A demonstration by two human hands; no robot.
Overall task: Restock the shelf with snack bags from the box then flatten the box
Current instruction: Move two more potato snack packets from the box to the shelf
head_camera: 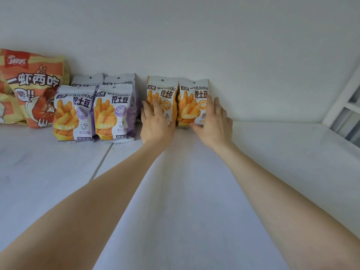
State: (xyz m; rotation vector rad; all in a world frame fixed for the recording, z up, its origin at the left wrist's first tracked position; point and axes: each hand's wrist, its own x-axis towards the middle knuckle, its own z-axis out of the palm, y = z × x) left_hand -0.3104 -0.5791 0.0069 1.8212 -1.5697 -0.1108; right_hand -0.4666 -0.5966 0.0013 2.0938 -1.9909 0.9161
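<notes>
Two orange-and-white snack bags stand upright side by side against the shelf's back wall. My left hand [155,121] lies on the front of the left orange bag [165,88], fingers straight and spread. My right hand [214,121] touches the right orange bag [190,98], its fingers along the bag's right side and its thumb under the bag's lower front. To the left stand several purple-and-white snack bags [115,112] in two rows. The box is out of view.
A large orange and yellow shrimp-snack bag [29,84] leans at the far left. The white shelf board [194,191] runs toward me, with a seam at left. A white frame upright [342,98] bounds the right side.
</notes>
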